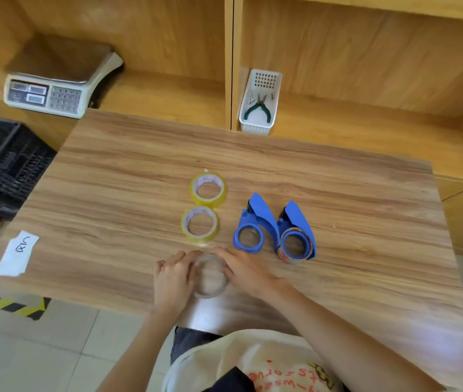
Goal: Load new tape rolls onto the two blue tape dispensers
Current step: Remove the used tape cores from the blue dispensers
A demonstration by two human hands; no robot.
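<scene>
Two yellow tape rolls lie flat on the wooden table (111, 179): the far roll (208, 190) and the near roll (199, 223). To their right stand two blue tape dispensers. The left dispenser (253, 224) has a bare hub. The right dispenser (297, 232) carries a thin, nearly spent roll. Near the front edge, my left hand (172, 280) and my right hand (246, 268) both grip a blurred clear ring, an almost used-up tape core (210, 277), held between them just above the table.
A paper label (18, 253) lies at the table's left. Behind the table, shelves hold a weighing scale (55, 83) and a white basket (260, 101) with pliers. A black crate (1, 165) sits at the left.
</scene>
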